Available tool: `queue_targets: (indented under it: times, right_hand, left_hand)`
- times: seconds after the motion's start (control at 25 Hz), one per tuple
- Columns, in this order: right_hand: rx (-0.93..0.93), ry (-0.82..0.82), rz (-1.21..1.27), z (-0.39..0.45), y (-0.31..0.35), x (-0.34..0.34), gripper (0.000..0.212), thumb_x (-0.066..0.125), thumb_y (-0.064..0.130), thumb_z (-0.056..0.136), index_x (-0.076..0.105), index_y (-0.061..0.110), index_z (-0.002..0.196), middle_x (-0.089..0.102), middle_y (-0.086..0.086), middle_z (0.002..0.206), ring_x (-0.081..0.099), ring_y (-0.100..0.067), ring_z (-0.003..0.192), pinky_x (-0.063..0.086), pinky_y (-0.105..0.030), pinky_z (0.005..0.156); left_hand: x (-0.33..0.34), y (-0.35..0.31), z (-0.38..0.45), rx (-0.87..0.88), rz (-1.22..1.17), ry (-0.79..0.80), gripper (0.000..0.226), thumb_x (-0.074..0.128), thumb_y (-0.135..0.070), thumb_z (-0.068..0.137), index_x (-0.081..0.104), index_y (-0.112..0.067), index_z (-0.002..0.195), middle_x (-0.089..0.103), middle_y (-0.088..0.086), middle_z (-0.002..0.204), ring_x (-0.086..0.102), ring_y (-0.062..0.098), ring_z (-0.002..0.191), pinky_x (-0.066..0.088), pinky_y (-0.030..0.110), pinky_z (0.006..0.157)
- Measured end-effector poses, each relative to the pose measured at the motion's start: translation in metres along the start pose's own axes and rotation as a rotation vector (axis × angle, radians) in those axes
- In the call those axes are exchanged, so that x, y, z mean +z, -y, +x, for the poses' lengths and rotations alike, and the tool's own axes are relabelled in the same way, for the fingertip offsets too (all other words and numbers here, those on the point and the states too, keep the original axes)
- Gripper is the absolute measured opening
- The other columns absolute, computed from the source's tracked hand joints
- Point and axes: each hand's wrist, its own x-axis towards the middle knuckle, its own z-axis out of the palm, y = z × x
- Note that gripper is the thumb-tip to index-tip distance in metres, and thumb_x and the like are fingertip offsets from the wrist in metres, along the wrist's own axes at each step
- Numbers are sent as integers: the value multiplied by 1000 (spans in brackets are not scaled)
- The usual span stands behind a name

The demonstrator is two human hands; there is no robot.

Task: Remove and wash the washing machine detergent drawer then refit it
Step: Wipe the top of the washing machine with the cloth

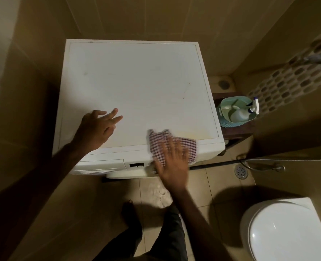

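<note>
A white washing machine [137, 81] fills the middle of the head view, seen from above. Its detergent drawer [99, 165] sits flush in the front panel at the upper left of the machine's face. My left hand [97, 129] hovers over or rests on the front left of the lid, fingers spread and holding nothing. My right hand [173, 162], blurred by motion, lies with straight fingers on a red-and-white checked cloth [163, 140] at the lid's front right edge.
A green tub [237, 102] holding a spray bottle [250, 110] stands on a dark stool right of the machine. A white toilet [287, 232] is at bottom right. A floor drain [241, 171] and a hose lie on the tiled floor. Walls close in on both sides.
</note>
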Motion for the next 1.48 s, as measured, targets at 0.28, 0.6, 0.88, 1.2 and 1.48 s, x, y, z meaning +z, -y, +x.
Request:
queue_targets:
  times: [0.28,0.6,0.88,1.2,1.48]
  right_hand:
    - [362,101,19,97,-134,-68,79,24,73,101,20,26,164,17,-7,173,21,-35,157,21,-68,122]
    - [536,-98,-11,68,-55,-50,71,26,60,104,32,20,162,25,-13,171,26,-43,154,28,-68,117]
    - [-147,-25,-9,-5,103,26,72,31,66,105,23,28,165,10,-7,175,8,-37,161,2,-65,126]
    - [615,-133,151,28,-106,-42,70,31,61,102,34,23,160,30,-11,169,23,-37,156,11,-75,120]
    - [451,-148,65,18,-39,-29,71,28,56,101,37,20,161,23,-9,172,16,-37,159,5,-70,122]
  left_hand:
    - [2,-2,-4,3,-20,-27,41,52,-25,101,67,-28,139,57,-4,153,59,37,124,50,56,97]
    - [3,-5,-8,-3,-25,-43,42,51,-25,100,69,-26,138,58,-3,152,60,38,123,50,54,98]
    - [6,1,-2,17,10,20,42,63,-15,102,64,-23,143,55,3,154,59,43,125,53,58,95]
    - [-5,-3,-6,7,-35,13,43,52,-27,100,67,-26,141,55,-3,155,60,38,126,50,55,99]
    - [-3,-1,-10,-112,-199,89,41,62,-22,104,63,-29,144,47,-9,160,46,24,145,35,52,118]
